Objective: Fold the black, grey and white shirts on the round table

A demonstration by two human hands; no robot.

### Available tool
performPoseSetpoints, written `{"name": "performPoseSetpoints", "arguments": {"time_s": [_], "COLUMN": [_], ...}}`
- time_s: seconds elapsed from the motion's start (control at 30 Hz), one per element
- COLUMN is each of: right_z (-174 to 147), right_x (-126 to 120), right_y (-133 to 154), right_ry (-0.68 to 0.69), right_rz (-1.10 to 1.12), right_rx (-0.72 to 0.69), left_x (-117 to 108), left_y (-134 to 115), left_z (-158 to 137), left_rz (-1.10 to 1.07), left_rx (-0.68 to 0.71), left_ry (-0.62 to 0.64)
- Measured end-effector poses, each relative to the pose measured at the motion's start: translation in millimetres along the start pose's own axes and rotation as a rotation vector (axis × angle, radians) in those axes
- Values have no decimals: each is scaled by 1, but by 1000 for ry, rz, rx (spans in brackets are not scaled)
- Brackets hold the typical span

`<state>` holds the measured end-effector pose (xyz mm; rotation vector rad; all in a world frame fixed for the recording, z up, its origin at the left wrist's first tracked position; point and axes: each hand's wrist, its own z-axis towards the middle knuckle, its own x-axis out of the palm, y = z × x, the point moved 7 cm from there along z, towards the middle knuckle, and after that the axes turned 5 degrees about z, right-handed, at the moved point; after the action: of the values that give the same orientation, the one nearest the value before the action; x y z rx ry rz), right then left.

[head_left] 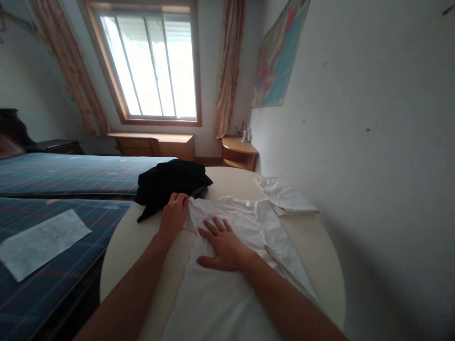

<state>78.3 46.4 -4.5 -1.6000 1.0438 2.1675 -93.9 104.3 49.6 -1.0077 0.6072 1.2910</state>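
Note:
A white shirt [216, 293] lies spread on the round cream table [124, 255], its collar toward the far side and its lower part running out of view at the bottom. My left hand [175, 212] is closed on the edge of the sleeve at the shirt's left. Flat on the upper chest of the shirt rests my right hand [223, 248], fingers spread. The shirt's right side is folded inward in a long strip. Just beyond my left hand sits a heap of black cloth [170, 180].
Another folded white garment [287, 199] lies at the table's far right. A bed with plaid cover [81, 175] stands to the left, bearing a sheet of paper [46, 241]. The wall [384, 180] runs close along the right. A desk [156, 139] and corner shelf [240, 146] stand under the window.

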Motion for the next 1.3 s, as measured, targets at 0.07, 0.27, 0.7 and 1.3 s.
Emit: {"name": "performPoseSetpoints", "arguments": {"time_s": [0.07, 0.27, 0.7, 1.3], "right_z": [1, 4, -4, -16], "right_x": [-1, -7, -49, -56], "right_y": [0, -5, -47, -79], "right_ry": [-8, -84, -525, -659], "right_rz": [1, 64, 138, 396], "right_rx": [-4, 29, 365, 415], "left_x": [-2, 6, 11, 43], "left_y": [-9, -17, -55, -25], "left_z": [-1, -4, -28, -21], "left_rz": [-93, -236, -551, -355], "left_rx": [62, 147, 294, 189], "left_ry": [-67, -56, 173, 395]}}
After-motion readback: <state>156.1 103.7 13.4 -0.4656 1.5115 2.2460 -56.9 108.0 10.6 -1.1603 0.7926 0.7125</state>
